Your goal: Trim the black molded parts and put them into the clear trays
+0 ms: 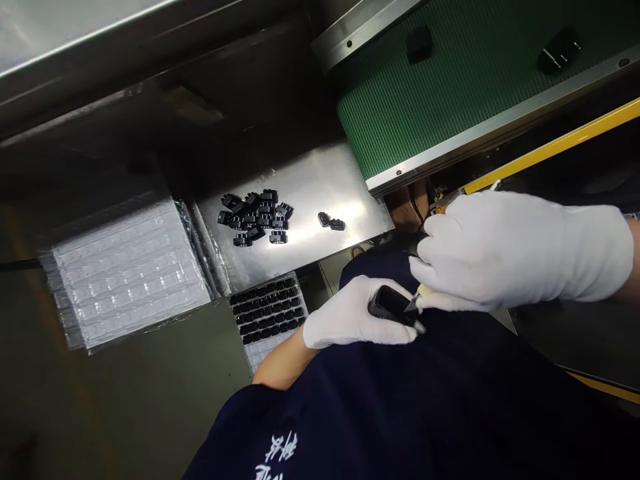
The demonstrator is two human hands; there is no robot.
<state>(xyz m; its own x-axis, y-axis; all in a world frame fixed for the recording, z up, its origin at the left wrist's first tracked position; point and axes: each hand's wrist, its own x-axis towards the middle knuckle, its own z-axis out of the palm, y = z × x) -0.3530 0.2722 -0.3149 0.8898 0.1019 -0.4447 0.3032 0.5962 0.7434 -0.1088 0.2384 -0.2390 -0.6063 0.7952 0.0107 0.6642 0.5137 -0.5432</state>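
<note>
Left hand (350, 313), in a white cotton glove, is gripping a small black molded part (393, 305) between thumb and fingers, holding it just above a person's navy work shirt (400, 400). Right hand (515, 250), gloved to the wrist, is pinching a pale-handled craft knife (425, 290), its small blade at the part's end. Loose black parts (255, 217) are lying in a heap on a stainless steel plate (320, 187), with two more parts (330, 221) sitting apart from the heap. A tray of black parts (267, 313) in neat rows is sitting at the plate's near edge, beside a stack of clear blister trays (125, 273). Overhead, a green conveyor belt (440, 87) is bearing two further black parts (557, 50), with a yellow rail (550, 147) running alongside.
</note>
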